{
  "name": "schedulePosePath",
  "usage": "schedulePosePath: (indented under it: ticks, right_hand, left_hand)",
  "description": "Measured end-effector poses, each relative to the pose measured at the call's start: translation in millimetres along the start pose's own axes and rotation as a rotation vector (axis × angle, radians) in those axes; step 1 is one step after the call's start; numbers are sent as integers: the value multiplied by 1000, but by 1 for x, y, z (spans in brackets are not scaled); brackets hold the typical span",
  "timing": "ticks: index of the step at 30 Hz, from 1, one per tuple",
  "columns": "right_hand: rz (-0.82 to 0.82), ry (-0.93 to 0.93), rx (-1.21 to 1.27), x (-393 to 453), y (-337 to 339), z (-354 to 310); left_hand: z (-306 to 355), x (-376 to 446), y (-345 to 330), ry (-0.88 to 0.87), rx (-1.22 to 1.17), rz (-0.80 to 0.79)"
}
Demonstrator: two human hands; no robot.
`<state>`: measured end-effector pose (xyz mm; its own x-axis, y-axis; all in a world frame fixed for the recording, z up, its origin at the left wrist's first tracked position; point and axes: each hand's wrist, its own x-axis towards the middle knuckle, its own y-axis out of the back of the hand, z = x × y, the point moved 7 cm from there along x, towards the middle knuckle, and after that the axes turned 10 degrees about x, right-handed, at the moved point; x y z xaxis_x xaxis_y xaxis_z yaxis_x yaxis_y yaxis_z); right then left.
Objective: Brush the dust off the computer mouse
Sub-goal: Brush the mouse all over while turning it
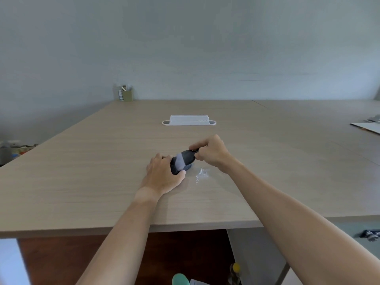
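- The desk (86, 161) is a broad pale wood-grain top reaching back to a plain wall; both bare forearms stretch over its near edge
- A white tray-like holder (188, 120) lies well beyond the hands, toward the far middle of the desk; a tan pen pot (127, 94) stands at the far left corner by the wall; papers (368, 127) lie at the right edge
- The left hand (162, 175) rests on the desk, its grip wrapped around the near left end of the computer mouse (176, 169); the thumb presses the mouse's near side
- The right hand (211, 153) has its grip pinched on the dark handle end of a brush (186, 158); the brush's pale bristles lie across the top of the mouse
- The computer mouse is dark, sitting on the desk near its middle, between the two hands, mostly hidden by them and the brush
- A small patch of whitish dust (201, 173) lies on the desk just right of the mouse
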<state>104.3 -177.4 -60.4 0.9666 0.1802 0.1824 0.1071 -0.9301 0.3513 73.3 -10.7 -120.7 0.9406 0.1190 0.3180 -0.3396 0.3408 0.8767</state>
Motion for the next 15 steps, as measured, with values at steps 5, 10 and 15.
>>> schedulePosePath:
  ticks: [5, 10, 15]
  right_hand:
    - [184, 102, -129, 3, 11, -7]
    - [11, 34, 19, 0, -4, -9]
    - [137, 128, -160, -2, 5, -6]
  left_hand:
    - [0, -1, 1, 0, 7, -4]
    - [-1, -2, 3, 28, -27, 29]
    - [1, -3, 5, 13, -2, 41]
